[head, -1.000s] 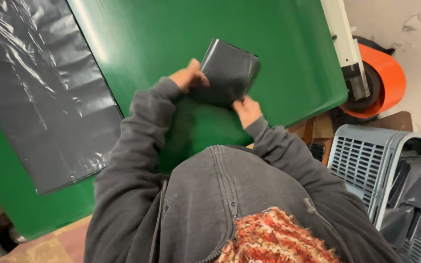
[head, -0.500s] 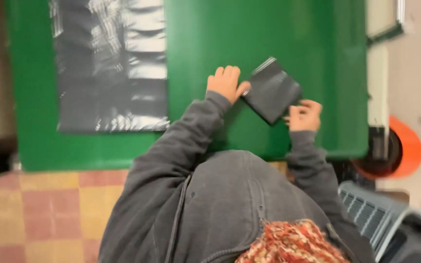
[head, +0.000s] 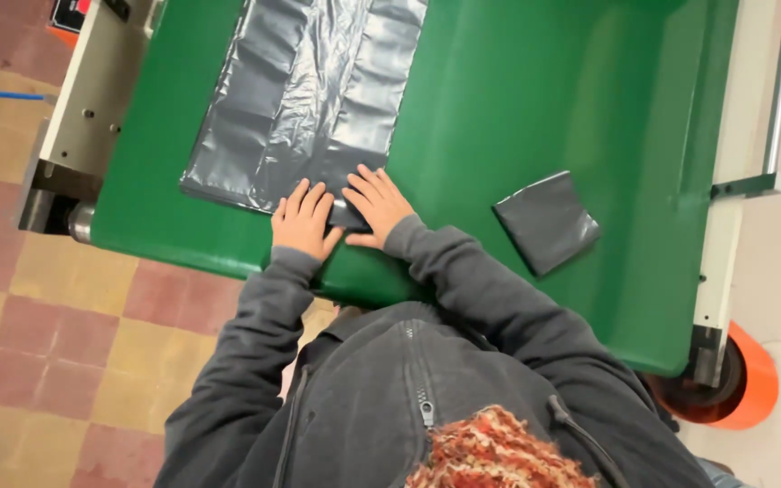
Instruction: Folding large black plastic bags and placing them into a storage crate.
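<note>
A long dark grey plastic bag (head: pixel 305 99) lies flat on the green table (head: pixel 535 90). My left hand (head: pixel 305 221) rests palm down on its near edge, fingers spread. My right hand (head: pixel 377 203) lies just beside it on the same edge at the bag's near right corner, fingers spread too, thumb off the plastic. Neither hand is closed around anything. A folded dark grey plastic bag (head: pixel 546 221) lies by itself on the table, to the right of my right arm. My grey sleeves and hood fill the bottom of the view.
The table's pale metal frame (head: pixel 79 108) runs along the left and another pale rail (head: pixel 725 208) along the right. An orange roll (head: pixel 748 384) sits low at the right end. Checkered red and yellow floor tiles (head: pixel 38 361) lie at the left.
Both hands let go of the folded bag, which now lies on the table at the right. They moved left onto the near edge of the flat bag. The view shifted.
</note>
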